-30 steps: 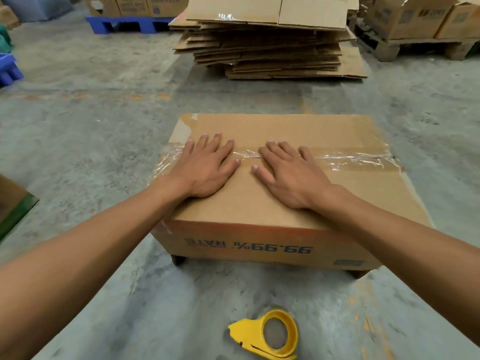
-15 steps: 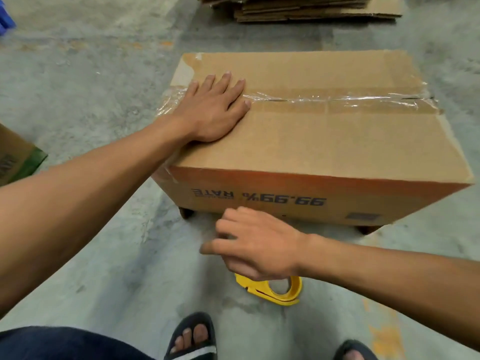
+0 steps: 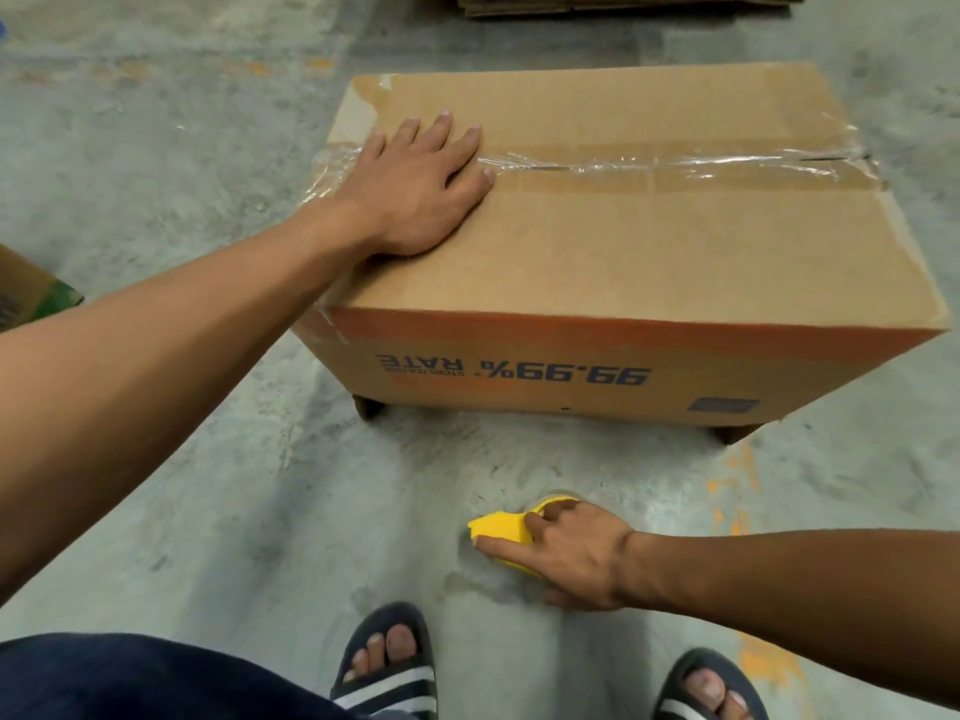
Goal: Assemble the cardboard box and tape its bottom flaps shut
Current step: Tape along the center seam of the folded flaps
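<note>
We look down at a rough grey concrete floor (image 3: 156, 501) with flattened brown cardboard sheets (image 3: 623, 2) stacked at the far edge. The brown corrugated cardboard box (image 3: 649, 262) sits upside down in the middle, wrinkled clear tape (image 3: 675, 163) running along its centre seam. Our left hand (image 3: 415, 184) lies flat and spread on the box's left end. Nearer us, our right hand (image 3: 576, 553) curls around the yellow plastic tape dispenser (image 3: 501, 527) on the floor, just beyond our black striped sandals (image 3: 389, 662).

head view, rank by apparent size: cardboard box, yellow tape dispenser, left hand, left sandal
1. cardboard box, largest by far
2. left hand and left sandal: look alike, sandal is nearer and cut off, so unranked
3. yellow tape dispenser, smallest, partly covered by the right hand
</note>
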### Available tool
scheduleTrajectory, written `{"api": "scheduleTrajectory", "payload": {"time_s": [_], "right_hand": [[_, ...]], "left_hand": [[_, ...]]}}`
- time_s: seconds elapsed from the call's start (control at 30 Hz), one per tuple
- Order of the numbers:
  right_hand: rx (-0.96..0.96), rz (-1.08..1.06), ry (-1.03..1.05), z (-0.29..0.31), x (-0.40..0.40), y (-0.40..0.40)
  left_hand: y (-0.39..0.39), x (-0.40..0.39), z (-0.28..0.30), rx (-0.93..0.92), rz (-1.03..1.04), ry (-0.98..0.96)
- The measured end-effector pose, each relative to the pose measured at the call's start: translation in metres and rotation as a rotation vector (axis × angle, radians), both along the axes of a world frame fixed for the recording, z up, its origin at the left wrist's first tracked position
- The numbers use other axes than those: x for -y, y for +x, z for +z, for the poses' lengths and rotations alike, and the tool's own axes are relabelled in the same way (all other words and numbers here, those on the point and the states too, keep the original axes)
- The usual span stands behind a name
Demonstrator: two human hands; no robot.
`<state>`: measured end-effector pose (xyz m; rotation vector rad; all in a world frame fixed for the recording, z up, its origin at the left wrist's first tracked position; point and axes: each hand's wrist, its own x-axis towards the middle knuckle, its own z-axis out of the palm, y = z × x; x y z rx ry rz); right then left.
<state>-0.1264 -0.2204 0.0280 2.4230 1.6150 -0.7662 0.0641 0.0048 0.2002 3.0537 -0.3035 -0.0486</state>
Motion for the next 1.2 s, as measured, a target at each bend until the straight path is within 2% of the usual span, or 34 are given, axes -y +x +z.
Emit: {"api": "scheduleTrajectory", "payload": {"time_s": [0.1, 0.3, 0.43, 0.53, 0.63, 0.77, 0.93, 1.1, 1.2], "right_hand": [[-0.046, -0.025, -0.031, -0.006, 0.008, 0.005], [-0.264, -0.129, -0.074, -0.003, 0.016, 0.006], [-0.298, -0.163, -0.076, -0.005, 0.008, 0.016], [-0.332, -0.265, -0.085, 0.002, -0.002, 0.027], [-0.461, -0.408, -0.077, 0.023, -0.015, 0.040], [-0.696, -0.551, 0.115, 0.074, -0.030, 0.059], [-0.947, -0.557, 0.398, 0.167, -0.039, 0.092], [-0.873, -0.545, 0.849, 0.248, -0.022, 0.122], [-1.138, -0.616, 0.991, 0.268, 0.004, 0.146]], "left_hand": [[0.000, 0.000, 0.001, 0.004, -0.002, -0.005], [0.000, 0.000, 0.001, 0.003, -0.002, -0.008], [-0.001, 0.001, 0.002, 0.005, 0.003, -0.018], [-0.001, 0.001, 0.003, -0.001, 0.003, -0.027], [-0.003, 0.001, 0.004, -0.001, 0.006, -0.033], [-0.003, 0.001, 0.006, -0.023, 0.003, -0.068], [0.003, -0.004, 0.017, -0.052, -0.015, -0.205], [-0.003, -0.004, 0.031, -0.086, -0.025, -0.442], [-0.008, -0.009, 0.040, -0.086, -0.124, -0.585]]}}
